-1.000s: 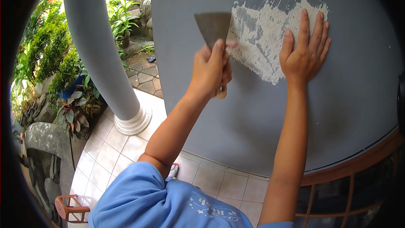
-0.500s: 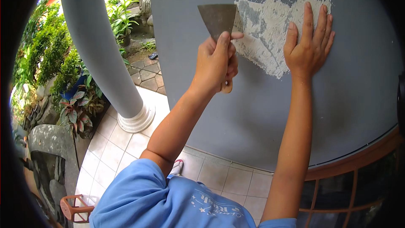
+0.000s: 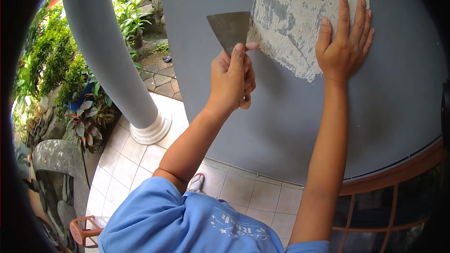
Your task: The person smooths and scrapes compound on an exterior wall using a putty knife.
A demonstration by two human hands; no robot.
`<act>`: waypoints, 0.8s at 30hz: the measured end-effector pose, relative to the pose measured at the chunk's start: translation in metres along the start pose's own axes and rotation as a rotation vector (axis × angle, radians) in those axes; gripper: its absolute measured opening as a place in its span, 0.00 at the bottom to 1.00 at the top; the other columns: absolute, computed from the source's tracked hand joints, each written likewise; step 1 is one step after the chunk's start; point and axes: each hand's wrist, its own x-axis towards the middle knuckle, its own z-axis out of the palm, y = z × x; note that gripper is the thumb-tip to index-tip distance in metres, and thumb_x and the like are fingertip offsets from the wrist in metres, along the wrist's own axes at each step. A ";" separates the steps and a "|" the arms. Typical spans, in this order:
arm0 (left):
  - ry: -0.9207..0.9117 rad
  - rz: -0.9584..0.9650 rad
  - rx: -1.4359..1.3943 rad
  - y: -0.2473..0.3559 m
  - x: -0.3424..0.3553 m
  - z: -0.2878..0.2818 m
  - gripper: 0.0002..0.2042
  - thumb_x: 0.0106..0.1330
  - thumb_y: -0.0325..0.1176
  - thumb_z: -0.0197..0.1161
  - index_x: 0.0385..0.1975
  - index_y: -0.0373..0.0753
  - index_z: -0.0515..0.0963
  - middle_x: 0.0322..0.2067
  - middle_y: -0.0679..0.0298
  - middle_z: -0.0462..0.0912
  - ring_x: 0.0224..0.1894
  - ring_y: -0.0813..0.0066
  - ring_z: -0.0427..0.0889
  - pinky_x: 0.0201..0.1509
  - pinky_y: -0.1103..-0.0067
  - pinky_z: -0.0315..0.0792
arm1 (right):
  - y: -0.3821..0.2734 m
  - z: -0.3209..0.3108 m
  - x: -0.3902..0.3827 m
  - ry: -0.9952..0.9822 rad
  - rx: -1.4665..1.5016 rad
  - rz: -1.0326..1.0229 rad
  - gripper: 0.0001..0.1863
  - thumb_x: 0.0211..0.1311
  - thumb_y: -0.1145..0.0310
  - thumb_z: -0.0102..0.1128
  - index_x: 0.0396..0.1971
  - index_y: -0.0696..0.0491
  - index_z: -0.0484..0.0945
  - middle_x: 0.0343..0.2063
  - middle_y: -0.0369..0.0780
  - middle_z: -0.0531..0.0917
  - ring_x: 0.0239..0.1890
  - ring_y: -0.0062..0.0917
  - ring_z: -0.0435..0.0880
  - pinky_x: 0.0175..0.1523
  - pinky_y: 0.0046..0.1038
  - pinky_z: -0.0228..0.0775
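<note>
My left hand (image 3: pixel 228 77) is wrapped round the handle of a putty knife (image 3: pixel 230 29), thumb up along its neck and index finger stretched out to the right. The wide dark metal blade points up, just left of a rough whitish patch (image 3: pixel 290 30) on the grey wall (image 3: pixel 262 136). Most of the handle is hidden in my fist; its pale end (image 3: pixel 244 103) shows below. My right hand (image 3: pixel 344 47) lies flat over the right part of the patch, fingers spread and pointing up, holding nothing.
A grey round column (image 3: pixel 110 56) with a white base (image 3: pixel 151 130) stands to the left, with garden plants (image 3: pixel 84 117) beyond. White tiles (image 3: pixel 126 168) cover the floor. A reddish-brown plastic stool (image 3: pixel 84 230) stands at lower left; a wood-framed window (image 3: pixel 375 206) is at lower right.
My left hand with the putty knife has shifted left and slightly down, away from the patch. My right hand stays flat on the wall. The view has moved slightly.
</note>
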 end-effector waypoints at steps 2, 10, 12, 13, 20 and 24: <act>0.015 -0.035 0.040 -0.016 -0.012 -0.008 0.17 0.77 0.42 0.47 0.46 0.30 0.72 0.18 0.73 0.59 0.10 0.86 0.56 0.12 0.85 0.55 | 0.002 0.002 -0.001 0.017 -0.001 0.016 0.26 0.67 0.46 0.48 0.64 0.33 0.70 0.67 0.37 0.67 0.69 0.36 0.65 0.69 0.45 0.54; -0.009 -0.042 0.016 0.006 0.004 0.008 0.18 0.77 0.43 0.47 0.45 0.30 0.72 0.17 0.73 0.59 0.10 0.87 0.57 0.12 0.84 0.54 | -0.004 -0.001 0.005 0.019 0.002 -0.028 0.27 0.67 0.50 0.51 0.65 0.35 0.69 0.68 0.38 0.66 0.69 0.40 0.64 0.68 0.50 0.56; 0.006 -0.017 0.030 -0.002 -0.003 0.005 0.18 0.77 0.43 0.47 0.44 0.30 0.72 0.17 0.73 0.59 0.10 0.87 0.57 0.12 0.85 0.54 | 0.000 -0.003 0.001 0.009 0.001 -0.018 0.27 0.67 0.49 0.51 0.65 0.35 0.69 0.68 0.38 0.66 0.69 0.40 0.64 0.68 0.50 0.56; 0.016 0.011 0.047 -0.010 -0.006 0.002 0.18 0.77 0.43 0.48 0.44 0.31 0.73 0.17 0.73 0.59 0.10 0.87 0.57 0.11 0.85 0.53 | 0.004 -0.001 -0.001 0.003 -0.002 -0.005 0.27 0.67 0.49 0.51 0.65 0.35 0.69 0.68 0.38 0.66 0.69 0.40 0.65 0.68 0.50 0.56; 0.035 0.073 -0.008 0.005 0.016 0.010 0.19 0.76 0.45 0.49 0.45 0.31 0.73 0.16 0.73 0.58 0.10 0.87 0.57 0.10 0.84 0.52 | -0.004 -0.001 0.002 -0.010 0.004 -0.026 0.27 0.67 0.49 0.51 0.65 0.35 0.69 0.67 0.39 0.66 0.69 0.40 0.65 0.68 0.50 0.56; 0.039 -0.005 0.016 0.019 0.013 0.022 0.18 0.77 0.45 0.49 0.45 0.32 0.73 0.16 0.73 0.58 0.10 0.87 0.57 0.10 0.84 0.51 | 0.000 -0.003 0.001 0.007 0.005 -0.008 0.27 0.67 0.49 0.51 0.66 0.36 0.69 0.67 0.39 0.66 0.69 0.40 0.64 0.68 0.50 0.56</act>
